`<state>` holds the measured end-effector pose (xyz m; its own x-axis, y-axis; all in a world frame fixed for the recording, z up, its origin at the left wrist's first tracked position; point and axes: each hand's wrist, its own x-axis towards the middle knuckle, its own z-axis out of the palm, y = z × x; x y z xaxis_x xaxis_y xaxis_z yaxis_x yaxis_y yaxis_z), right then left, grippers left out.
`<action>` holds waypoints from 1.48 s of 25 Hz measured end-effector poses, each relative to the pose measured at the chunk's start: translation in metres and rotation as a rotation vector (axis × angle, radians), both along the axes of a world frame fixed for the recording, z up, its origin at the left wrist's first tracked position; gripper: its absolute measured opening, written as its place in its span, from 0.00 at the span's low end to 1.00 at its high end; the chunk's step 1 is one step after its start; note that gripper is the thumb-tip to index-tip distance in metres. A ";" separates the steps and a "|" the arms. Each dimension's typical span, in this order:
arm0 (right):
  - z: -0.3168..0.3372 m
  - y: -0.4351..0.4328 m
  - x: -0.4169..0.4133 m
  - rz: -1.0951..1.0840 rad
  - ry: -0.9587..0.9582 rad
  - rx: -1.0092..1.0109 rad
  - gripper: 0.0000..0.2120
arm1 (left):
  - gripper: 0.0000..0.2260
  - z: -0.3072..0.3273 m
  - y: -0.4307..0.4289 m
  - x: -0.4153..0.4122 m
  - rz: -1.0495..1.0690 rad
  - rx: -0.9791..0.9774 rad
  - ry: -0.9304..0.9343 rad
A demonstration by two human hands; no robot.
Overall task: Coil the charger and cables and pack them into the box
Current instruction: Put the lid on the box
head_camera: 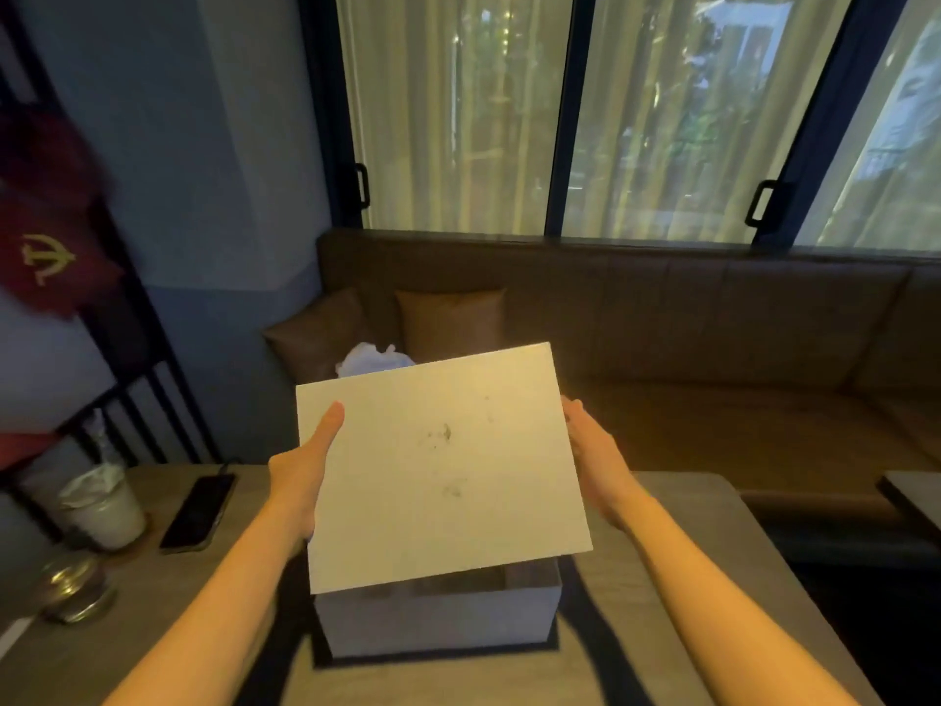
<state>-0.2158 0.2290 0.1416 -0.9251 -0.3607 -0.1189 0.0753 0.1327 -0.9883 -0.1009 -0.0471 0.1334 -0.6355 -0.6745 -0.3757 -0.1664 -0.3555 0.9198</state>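
A white box (438,621) stands on the table (677,552) right in front of me, its front wall showing. Above it I hold the white box lid (438,466), tilted, with faint smudges on its top. My left hand (305,471) grips the lid's left edge, thumb lying on top. My right hand (596,450) grips the right edge. The lid hides most of the box's inside; only a dark strip shows under its near edge. No charger or cable is visible there.
A black phone (199,512) with a cable plugged in lies on the table at left. Beside it stand a plastic cup (102,507) and a metal ashtray (76,588). A brown sofa (713,349) with cushions runs behind the table, under the curtained window.
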 end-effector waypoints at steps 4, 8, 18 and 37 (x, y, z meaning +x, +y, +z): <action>-0.029 -0.020 0.013 -0.007 -0.162 -0.137 0.18 | 0.41 -0.030 -0.034 -0.023 -0.229 0.130 -0.147; -0.053 -0.028 0.001 0.007 -0.285 -0.029 0.22 | 0.37 -0.048 -0.038 -0.036 -0.263 0.046 -0.289; -0.098 -0.028 -0.028 -0.042 -0.504 0.057 0.25 | 0.22 -0.087 -0.035 -0.062 -0.038 -0.287 -0.515; -0.148 -0.042 -0.018 -0.226 -0.196 0.392 0.20 | 0.16 -0.126 -0.019 -0.035 -0.037 -0.558 -0.463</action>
